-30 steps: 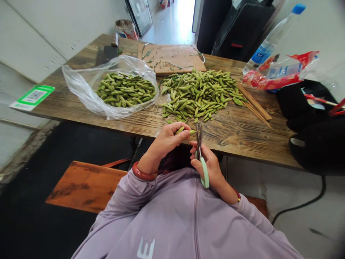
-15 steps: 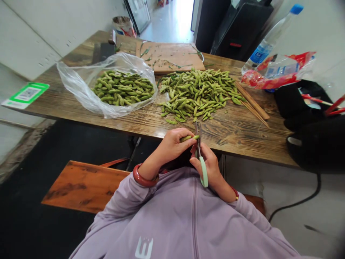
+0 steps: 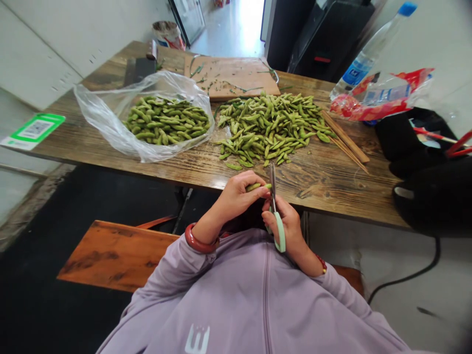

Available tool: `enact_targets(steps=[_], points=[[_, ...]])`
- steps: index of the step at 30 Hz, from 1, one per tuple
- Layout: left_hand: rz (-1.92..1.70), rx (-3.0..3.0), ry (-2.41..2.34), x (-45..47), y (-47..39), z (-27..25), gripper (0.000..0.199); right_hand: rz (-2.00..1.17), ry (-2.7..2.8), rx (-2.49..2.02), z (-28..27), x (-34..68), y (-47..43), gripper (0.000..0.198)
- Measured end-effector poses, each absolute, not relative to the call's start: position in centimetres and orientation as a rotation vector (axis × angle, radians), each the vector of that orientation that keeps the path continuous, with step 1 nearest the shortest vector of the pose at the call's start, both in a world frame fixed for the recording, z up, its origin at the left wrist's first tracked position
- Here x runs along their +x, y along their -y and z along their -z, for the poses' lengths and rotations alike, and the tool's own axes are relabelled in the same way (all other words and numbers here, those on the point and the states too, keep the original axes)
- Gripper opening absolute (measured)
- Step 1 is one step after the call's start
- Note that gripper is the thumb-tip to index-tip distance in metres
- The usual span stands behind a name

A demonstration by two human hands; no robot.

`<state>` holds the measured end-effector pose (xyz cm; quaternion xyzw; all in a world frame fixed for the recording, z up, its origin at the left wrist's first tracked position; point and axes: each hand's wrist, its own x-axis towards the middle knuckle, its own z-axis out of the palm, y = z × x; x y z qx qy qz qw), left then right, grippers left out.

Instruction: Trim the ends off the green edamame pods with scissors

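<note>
My left hand point(image 3: 238, 195) is closed around a green edamame pod point(image 3: 253, 187), whose tip pokes out past my thumb and fingers. Right at that tip are the blades of the scissors point(image 3: 280, 232), pointing away from me, with their pale green handles in my right hand point(image 3: 289, 223). The blades look closed together. Beyond my hands, a heap of loose edamame pods point(image 3: 273, 123) lies on the wooden table point(image 3: 324, 182). To its left, a clear plastic bag point(image 3: 110, 128) lies spread out with more pods point(image 3: 167, 120) in it.
Behind the heap is a cutting board point(image 3: 239, 73) with green scraps, and a cleaver point(image 3: 140, 69) lies to its left. Wooden sticks point(image 3: 348, 140), a water bottle point(image 3: 357, 71), a red plastic wrapper point(image 3: 383, 101) and a black holder point(image 3: 431, 172) stand or lie on the right.
The scissor blades, slightly apart before, have come together at the pod's tip. My right hand has shifted slightly; my left hand keeps its grip on the pod.
</note>
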<state>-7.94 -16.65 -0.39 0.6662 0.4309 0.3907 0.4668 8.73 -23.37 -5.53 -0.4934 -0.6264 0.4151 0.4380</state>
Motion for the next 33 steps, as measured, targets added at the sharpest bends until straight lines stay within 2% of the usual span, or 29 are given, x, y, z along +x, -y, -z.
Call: enact_targets(steps=[6,10,22,27,33], points=[[-1.063,1.026,-0.964,-8.1,17.0,1.1,0.025,-1.033,1.527,-1.185,5.6,8.7,23.5,0.045],[-1.103,0.839,-0.879,-7.9,17.1,1.3,0.029,-1.05,1.559,-1.157,5.8,8.6,23.5,0.049],[-1.045,0.852,-0.888,-6.4,18.3,1.9,0.031,-0.986,1.617,-1.165,5.7,8.5,23.3,0.038],[-1.056,0.845,-0.914,-6.2,18.5,1.7,0.032,-1.003,1.596,-1.165,5.7,8.5,23.3,0.042],[-1.054,0.844,-0.893,-6.0,18.5,1.8,0.032,-0.918,1.616,-1.183,5.6,8.6,23.4,0.033]])
